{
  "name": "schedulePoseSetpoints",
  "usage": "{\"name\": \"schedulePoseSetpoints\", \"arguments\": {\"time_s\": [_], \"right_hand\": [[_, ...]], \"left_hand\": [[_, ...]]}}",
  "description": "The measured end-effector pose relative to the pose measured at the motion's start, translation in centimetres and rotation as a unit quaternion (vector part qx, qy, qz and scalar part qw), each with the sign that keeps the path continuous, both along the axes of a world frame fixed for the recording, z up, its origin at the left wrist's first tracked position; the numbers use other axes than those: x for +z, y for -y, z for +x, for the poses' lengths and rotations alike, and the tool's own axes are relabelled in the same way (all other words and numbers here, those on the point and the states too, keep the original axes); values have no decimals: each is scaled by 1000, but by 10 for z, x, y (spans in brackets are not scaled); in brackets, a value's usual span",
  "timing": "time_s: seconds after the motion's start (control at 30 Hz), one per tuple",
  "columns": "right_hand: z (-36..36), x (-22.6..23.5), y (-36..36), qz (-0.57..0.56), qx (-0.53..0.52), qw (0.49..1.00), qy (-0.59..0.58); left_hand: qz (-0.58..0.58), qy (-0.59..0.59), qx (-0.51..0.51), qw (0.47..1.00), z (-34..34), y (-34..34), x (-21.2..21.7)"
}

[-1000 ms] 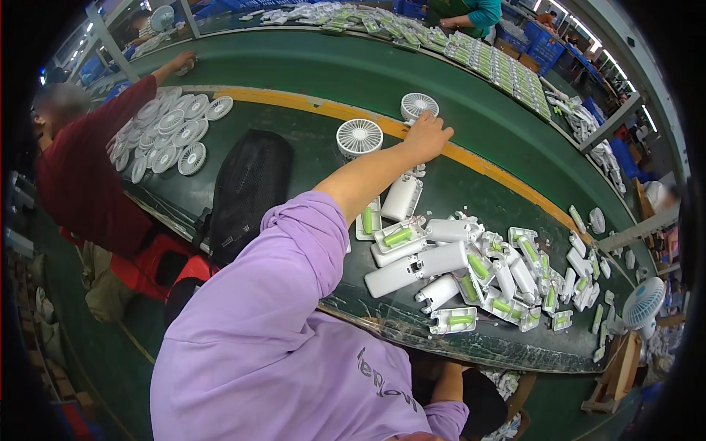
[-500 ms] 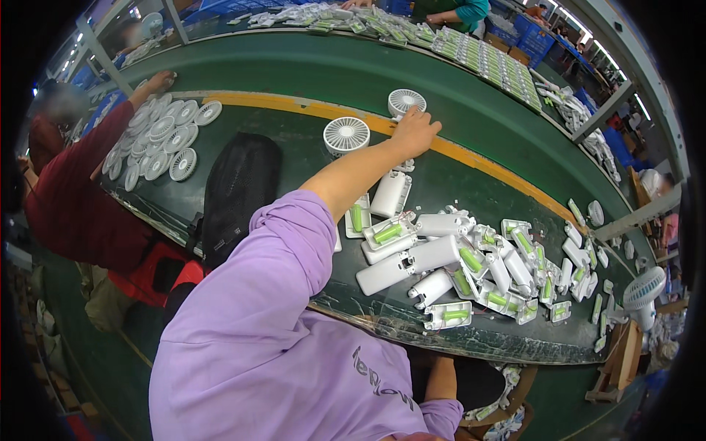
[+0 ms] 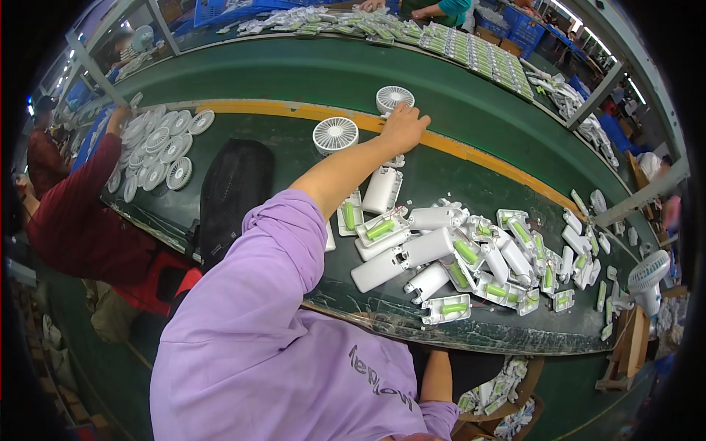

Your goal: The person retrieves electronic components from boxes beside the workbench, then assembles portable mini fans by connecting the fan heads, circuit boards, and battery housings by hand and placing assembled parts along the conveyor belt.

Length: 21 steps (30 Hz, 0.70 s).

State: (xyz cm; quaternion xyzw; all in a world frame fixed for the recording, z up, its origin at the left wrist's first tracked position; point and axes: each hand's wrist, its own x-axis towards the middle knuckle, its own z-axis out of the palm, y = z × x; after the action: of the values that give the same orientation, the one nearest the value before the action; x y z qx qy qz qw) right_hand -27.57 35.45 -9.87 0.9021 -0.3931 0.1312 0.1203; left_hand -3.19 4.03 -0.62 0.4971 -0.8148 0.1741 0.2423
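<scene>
My left hand (image 3: 404,129) reaches across the table to its far yellow edge. Its fingers are curled around the lower part of a small white handheld fan (image 3: 395,97), whose round grille faces up. Just left of my wrist is a second white fan (image 3: 336,135). Below my forearm lie white handle shells (image 3: 382,191), some with green battery cells (image 3: 380,230) inside. Only the forearm of my right arm (image 3: 438,375) shows, low in the view; the hand is hidden by the table's near edge.
A black pouch (image 3: 237,198) lies left of my arm. Beyond it are piled round white fan grilles (image 3: 176,147), beside a co-worker in a dark red sleeve (image 3: 81,184). More handle shells (image 3: 507,268) heap on the right. A green conveyor belt (image 3: 294,73) runs behind the table.
The co-worker's hand at the left has moved left and nearer, away from the belt. My left hand stays on the fan; the whole view has shifted slightly.
</scene>
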Motion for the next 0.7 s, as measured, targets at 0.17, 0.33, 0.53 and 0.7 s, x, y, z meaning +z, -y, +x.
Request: {"name": "schedulePoseSetpoints", "arguments": {"time_s": [0.17,0.33,0.53,0.7], "right_hand": [[-15,0,9,24,-70,997,10],[-52,-30,2,126,-260,956,49],[-85,-87,-9,202,-420,881,79],[-117,-107,-25,203,-484,847,91]], "left_hand": [[9,23,3,1000,-2,3,-3],[32,54,-16,998,-6,15,1],[4,112,-14,994,10,35,-2],[9,118,-46,992,11,34,-2]]}}
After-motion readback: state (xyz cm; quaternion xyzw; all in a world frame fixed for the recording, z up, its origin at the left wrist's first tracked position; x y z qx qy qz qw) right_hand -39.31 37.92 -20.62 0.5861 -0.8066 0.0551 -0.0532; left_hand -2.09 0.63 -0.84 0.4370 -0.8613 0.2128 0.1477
